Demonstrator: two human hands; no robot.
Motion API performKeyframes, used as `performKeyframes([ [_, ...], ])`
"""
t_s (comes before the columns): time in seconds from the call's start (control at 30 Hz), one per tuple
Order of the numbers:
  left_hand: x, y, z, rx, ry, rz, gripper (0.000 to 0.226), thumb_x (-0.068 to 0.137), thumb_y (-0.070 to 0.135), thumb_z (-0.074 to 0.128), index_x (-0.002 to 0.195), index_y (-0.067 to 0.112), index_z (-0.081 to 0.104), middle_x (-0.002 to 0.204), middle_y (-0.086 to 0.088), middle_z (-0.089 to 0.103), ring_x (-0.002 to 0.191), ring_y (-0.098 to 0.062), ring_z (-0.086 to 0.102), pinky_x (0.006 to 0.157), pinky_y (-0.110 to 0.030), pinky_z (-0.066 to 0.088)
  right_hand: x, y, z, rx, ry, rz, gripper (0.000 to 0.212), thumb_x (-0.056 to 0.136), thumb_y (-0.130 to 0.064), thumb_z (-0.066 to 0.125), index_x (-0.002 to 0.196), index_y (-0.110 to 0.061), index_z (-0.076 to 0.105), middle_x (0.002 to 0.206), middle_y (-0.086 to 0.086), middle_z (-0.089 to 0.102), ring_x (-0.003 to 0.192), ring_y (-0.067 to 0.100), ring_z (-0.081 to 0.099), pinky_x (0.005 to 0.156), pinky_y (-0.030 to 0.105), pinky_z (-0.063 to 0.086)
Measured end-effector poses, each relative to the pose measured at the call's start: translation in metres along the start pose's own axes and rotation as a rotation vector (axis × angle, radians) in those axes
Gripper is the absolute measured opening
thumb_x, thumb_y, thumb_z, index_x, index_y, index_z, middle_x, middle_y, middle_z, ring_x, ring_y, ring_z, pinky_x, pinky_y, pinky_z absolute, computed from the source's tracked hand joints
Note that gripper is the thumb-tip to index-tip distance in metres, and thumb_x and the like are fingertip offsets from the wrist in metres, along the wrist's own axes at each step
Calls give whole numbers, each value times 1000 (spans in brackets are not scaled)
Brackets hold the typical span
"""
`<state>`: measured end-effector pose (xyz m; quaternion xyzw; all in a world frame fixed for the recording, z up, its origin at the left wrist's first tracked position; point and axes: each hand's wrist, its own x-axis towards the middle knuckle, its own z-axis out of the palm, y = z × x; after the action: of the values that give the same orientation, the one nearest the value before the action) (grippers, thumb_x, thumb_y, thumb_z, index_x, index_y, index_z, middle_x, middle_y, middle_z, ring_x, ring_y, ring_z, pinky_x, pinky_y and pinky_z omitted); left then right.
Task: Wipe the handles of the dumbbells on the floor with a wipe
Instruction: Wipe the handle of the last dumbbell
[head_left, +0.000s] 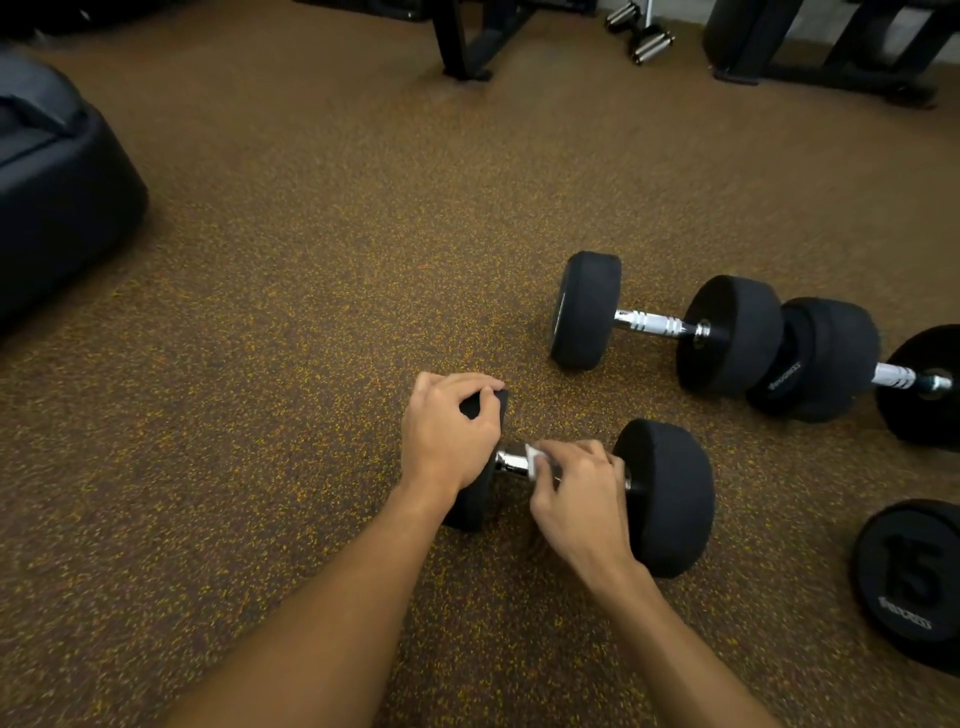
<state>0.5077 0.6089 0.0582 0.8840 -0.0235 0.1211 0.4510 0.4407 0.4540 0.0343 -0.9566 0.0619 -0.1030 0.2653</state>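
Observation:
A black dumbbell (667, 499) lies on the speckled floor just in front of me. My left hand (449, 431) grips its left weight head from above, fingers curled over the rim. My right hand (576, 493) is wrapped round the chrome handle (509, 460) with a white wipe (535, 460) pinched under its fingers; only a corner of the wipe shows. A second dumbbell (654, 322) lies further off to the right, its chrome handle bare. A third dumbbell (826, 358) lies end to end with it.
Another dumbbell head marked 15 (914, 582) sits at the right edge. A dark padded bench (57, 197) fills the far left. Black rack legs (467, 47) and equipment feet (826, 73) stand at the back, with small chrome dumbbells (644, 36) between them.

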Motion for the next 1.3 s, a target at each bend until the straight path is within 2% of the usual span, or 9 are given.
performKeyframes([
  [0.17, -2, -1, 0, -17, 15, 16, 27, 96, 33, 57, 106, 32, 83, 108, 25, 74, 111, -3, 52, 100, -32, 52, 8, 1, -6, 72, -87, 88, 25, 103, -16, 58, 115, -18, 79, 111, 1, 76, 111, 23, 60, 105, 48, 47],
  [0.33, -3, -1, 0, -15, 23, 25, 23, 98, 28, 61, 106, 31, 83, 109, 24, 75, 110, -3, 52, 100, -31, 51, 12, 2, -8, 62, -211, 83, 30, 107, -40, 55, 123, -25, 76, 117, -3, 76, 113, 21, 59, 106, 45, 44],
  [0.5, -4, -1, 0, -9, 31, 22, 22, 98, 27, 63, 105, 31, 83, 108, 25, 75, 110, -3, 52, 98, -28, 50, 9, 5, -15, 8, -123, 137, 26, 105, -30, 57, 120, -22, 78, 111, 4, 75, 110, 27, 61, 103, 45, 48],
  [0.67, -2, 0, 0, 0, 17, 11, 24, 98, 30, 60, 105, 32, 83, 108, 26, 74, 110, -2, 51, 98, -26, 49, 13, -4, -6, 46, -201, 85, 29, 108, -30, 53, 123, -23, 77, 118, 0, 76, 114, 24, 59, 107, 44, 45],
  [0.83, -3, 0, 0, -4, 15, 0, 23, 99, 29, 62, 105, 32, 83, 107, 27, 74, 109, -3, 51, 97, -25, 47, 7, 5, -11, -104, -104, 109, 30, 108, -31, 50, 118, -23, 77, 113, 1, 76, 109, 23, 59, 103, 44, 46],
  [0.97, -2, 1, 0, 1, 12, -7, 23, 99, 28, 61, 105, 34, 83, 107, 27, 73, 109, -2, 50, 96, -23, 45, 8, -3, 0, -4, -141, 55, 28, 108, -30, 52, 121, -23, 76, 116, -3, 75, 111, 20, 58, 106, 45, 43],
  [1.1, -1, 1, 0, -2, 9, -7, 22, 99, 28, 62, 104, 34, 83, 107, 27, 74, 108, -3, 51, 96, -23, 44, 1, 11, -3, -56, -46, 88, 29, 108, -28, 50, 121, -24, 75, 113, -2, 75, 107, 22, 60, 103, 45, 46],
  [1.2, -1, 2, 0, -5, 16, -7, 22, 99, 27, 62, 103, 34, 83, 105, 27, 74, 108, -4, 51, 95, -23, 45, -2, 6, 3, -107, -32, 81, 29, 108, -28, 48, 123, -25, 73, 116, -5, 72, 112, 20, 58, 107, 40, 38],
  [1.3, 0, 2, 0, -7, 13, -13, 22, 99, 27, 62, 102, 33, 83, 105, 26, 75, 108, -5, 51, 95, -23, 45, -5, -4, 9, 15, -21, -1, 26, 108, -24, 55, 126, -24, 74, 120, -8, 72, 115, 16, 57, 109, 34, 31],
])
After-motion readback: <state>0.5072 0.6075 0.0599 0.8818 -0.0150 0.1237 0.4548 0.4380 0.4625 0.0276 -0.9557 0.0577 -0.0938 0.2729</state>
